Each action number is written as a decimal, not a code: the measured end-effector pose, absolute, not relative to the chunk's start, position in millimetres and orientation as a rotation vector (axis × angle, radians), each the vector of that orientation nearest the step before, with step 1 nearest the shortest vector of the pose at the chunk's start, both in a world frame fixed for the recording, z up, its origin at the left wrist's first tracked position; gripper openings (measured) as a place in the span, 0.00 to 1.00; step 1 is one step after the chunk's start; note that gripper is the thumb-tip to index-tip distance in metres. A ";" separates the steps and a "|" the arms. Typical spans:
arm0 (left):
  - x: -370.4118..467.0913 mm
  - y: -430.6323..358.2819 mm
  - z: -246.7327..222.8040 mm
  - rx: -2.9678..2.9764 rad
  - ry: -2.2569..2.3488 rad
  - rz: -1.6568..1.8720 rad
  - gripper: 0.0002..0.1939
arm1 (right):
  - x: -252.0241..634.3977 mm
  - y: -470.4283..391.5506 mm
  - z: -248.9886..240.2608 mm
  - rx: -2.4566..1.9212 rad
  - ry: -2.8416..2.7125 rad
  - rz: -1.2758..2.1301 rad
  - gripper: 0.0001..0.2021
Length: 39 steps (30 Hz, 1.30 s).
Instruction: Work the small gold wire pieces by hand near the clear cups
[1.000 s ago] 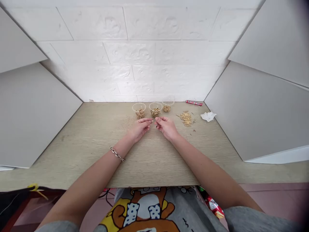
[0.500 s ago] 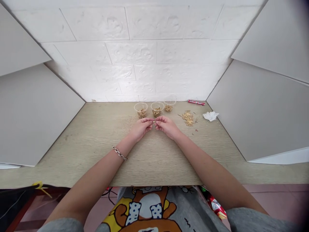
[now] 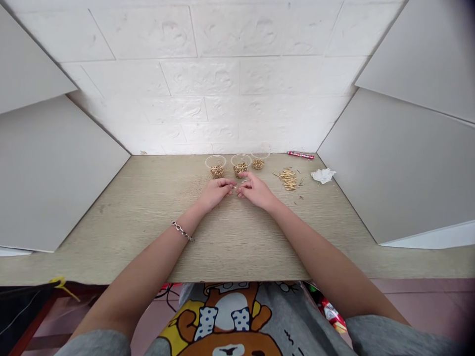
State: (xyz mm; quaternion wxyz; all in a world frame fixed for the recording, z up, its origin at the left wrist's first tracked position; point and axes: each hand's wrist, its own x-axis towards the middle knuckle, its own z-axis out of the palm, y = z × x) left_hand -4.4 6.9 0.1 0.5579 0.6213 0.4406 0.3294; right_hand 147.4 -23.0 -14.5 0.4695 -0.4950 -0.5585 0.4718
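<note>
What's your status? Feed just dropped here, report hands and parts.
Left hand and right hand fingertip to fingertip, pinching a tiny gold piece. Three cups just beyond. Loose gold pins to the right.

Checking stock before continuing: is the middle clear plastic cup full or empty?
Partly filled: the middle clear plastic cup holds small gold pieces at its bottom, upper wall bare.

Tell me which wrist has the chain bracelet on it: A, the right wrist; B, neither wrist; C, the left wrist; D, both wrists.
C: the chain bracelet sits on the wrist behind the left hand, while the arm behind the right hand is bare.
</note>
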 end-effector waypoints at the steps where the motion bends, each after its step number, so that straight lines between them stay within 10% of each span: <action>1: -4.5 7.3 -0.3 1.468 1.040 0.777 0.08 | 147.7 -23.6 -13.7 -1.214 -1.387 1.146 0.22; 39: -6.2 9.2 -0.5 1.617 1.097 0.755 0.05 | 141.7 -32.7 -9.6 -1.300 -1.575 0.891 0.22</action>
